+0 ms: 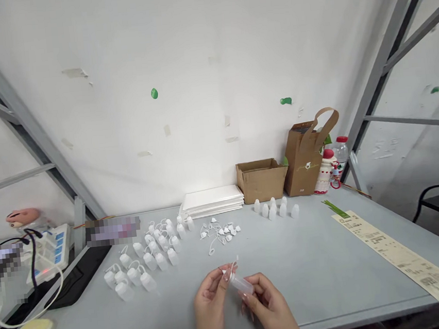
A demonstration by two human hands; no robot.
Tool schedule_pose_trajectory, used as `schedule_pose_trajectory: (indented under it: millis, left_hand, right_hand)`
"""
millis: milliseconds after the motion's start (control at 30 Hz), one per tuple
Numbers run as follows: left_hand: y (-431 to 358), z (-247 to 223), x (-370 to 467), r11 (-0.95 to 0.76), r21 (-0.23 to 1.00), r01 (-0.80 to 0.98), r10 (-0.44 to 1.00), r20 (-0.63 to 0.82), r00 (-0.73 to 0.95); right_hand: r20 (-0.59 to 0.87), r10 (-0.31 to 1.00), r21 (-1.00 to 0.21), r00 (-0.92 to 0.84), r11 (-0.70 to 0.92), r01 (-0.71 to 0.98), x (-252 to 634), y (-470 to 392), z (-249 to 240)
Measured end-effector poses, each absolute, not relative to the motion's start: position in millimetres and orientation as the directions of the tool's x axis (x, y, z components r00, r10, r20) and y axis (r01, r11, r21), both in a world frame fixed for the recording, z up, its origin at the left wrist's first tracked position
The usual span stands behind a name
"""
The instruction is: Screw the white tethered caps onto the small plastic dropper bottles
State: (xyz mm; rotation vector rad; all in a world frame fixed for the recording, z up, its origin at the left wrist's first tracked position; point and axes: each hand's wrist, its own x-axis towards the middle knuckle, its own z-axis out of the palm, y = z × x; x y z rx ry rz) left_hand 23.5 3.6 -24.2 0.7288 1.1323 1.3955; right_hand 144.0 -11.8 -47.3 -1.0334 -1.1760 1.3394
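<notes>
A small translucent plastic bottle [242,284] is held tilted between my two hands near the table's front. My right hand [266,302] grips its body from the right. The fingers of my left hand [212,292] pinch a white cap with a thin strap [233,267] at the bottle's neck; whether the cap is seated is hidden by the fingers. Beyond my hands lies a loose pile of white strapped caps [223,232]. To the left stand rows of bottles with strapped caps [161,261]. Several bottles without straps [272,211] stand at the back right.
Along the wall are a white stack of flat boards [212,200], an open cardboard box [263,183], a brown paper bag [301,172] and a red-capped bottle [341,150]. A printed paper strip [403,260] runs down the right. A power strip [51,253] with cables sits left.
</notes>
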Motion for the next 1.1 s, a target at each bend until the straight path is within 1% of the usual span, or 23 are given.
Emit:
schedule_pose_trajectory:
  millis: [133, 300, 367, 467, 567, 700, 833, 900, 933, 1000, 1100]
  left_hand:
    - [4, -21, 21, 0.099, 0.927, -0.362, 0.981, -0.152, -0.121]
    - [3, -18, 20, 0.086, 0.935, -0.343, 0.984, -0.134, -0.119]
    - [3, -21, 21, 0.086, 0.929, -0.359, 0.974, -0.154, -0.164]
    - [3, -24, 24, 0.086, 0.922, -0.379, 0.954, -0.186, -0.235]
    - [2, -22, 26, 0.088, 0.923, -0.376, 0.948, -0.194, -0.254]
    - [2, -10, 22, 0.096, 0.924, -0.37, 0.968, -0.172, -0.18]
    - [3, 2, 15, 0.149, 0.913, -0.381, 0.988, -0.156, 0.013]
    - [3, 3, 13, 0.171, 0.91, -0.378, 0.985, -0.153, 0.076]
    - [3, 2, 13, 0.167, 0.91, -0.379, 0.986, -0.149, 0.077]
    - [3, -1, 14, 0.142, 0.912, -0.385, 0.989, -0.142, 0.028]
    - [3, -7, 16, 0.103, 0.915, -0.389, 0.986, -0.146, -0.082]
  right_hand:
    - [0.001, 0.98, -0.994, -0.199, -0.02, -0.106, 145, -11, -52]
    - [0.017, 0.98, -0.998, -0.198, 0.005, -0.06, 144, -11, -51]
    - [0.051, 0.988, -0.998, -0.147, 0.045, -0.045, 143, -13, -49]
    - [0.135, 0.991, -0.991, -0.022, 0.135, 0.014, 140, -17, -48]
    - [0.164, 0.986, -0.985, 0.023, 0.163, 0.054, 138, -19, -48]
    - [0.134, 0.991, -0.991, -0.015, 0.134, 0.015, 140, -18, -47]
    - [0.038, 0.986, -0.994, -0.16, 0.021, -0.105, 142, -17, -44]
    - [0.006, 0.979, -0.989, -0.201, -0.024, -0.143, 143, -16, -41]
    - [-0.003, 0.979, -0.988, -0.204, -0.034, -0.148, 144, -16, -40]
    - [0.004, 0.982, -0.99, -0.188, -0.023, -0.14, 144, -15, -39]
    - [0.062, 0.991, -0.99, -0.119, 0.046, -0.13, 143, -14, -40]
